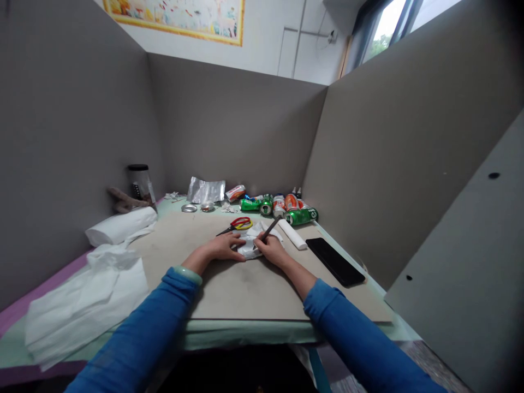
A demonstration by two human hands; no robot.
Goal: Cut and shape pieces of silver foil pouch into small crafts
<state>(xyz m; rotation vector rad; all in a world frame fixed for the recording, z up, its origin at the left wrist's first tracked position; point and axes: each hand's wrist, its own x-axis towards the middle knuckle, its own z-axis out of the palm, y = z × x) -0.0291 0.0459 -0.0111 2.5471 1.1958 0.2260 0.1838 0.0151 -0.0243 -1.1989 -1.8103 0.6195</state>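
Note:
My right hand (pixel 271 251) is closed around a dark pen-like tool (pixel 271 228), held slanted with its lower tip on a small silvery sheet (pixel 248 250). The sheet looks like thin metal and lies on white crumpled paper (pixel 258 228). My left hand (pixel 223 246) rests at the left edge of the sheet, with its fingers stretched over it and the thumb apart. Just beyond the left hand lie scissors (pixel 240 224) with red and yellow handles. A white bar-shaped object (pixel 292 234) lies right of my right hand.
A beige board (pixel 245 295) covers the tabletop. Several drink cans (pixel 302 216) and a silver metal sheet (pixel 206 191) stand at the back. A black phone-like slab (pixel 334 262) lies right; a paper roll (pixel 121 226), tissue (pixel 94 295) and jar (pixel 141 183) are left. Grey partitions (pixel 237 120) enclose three sides.

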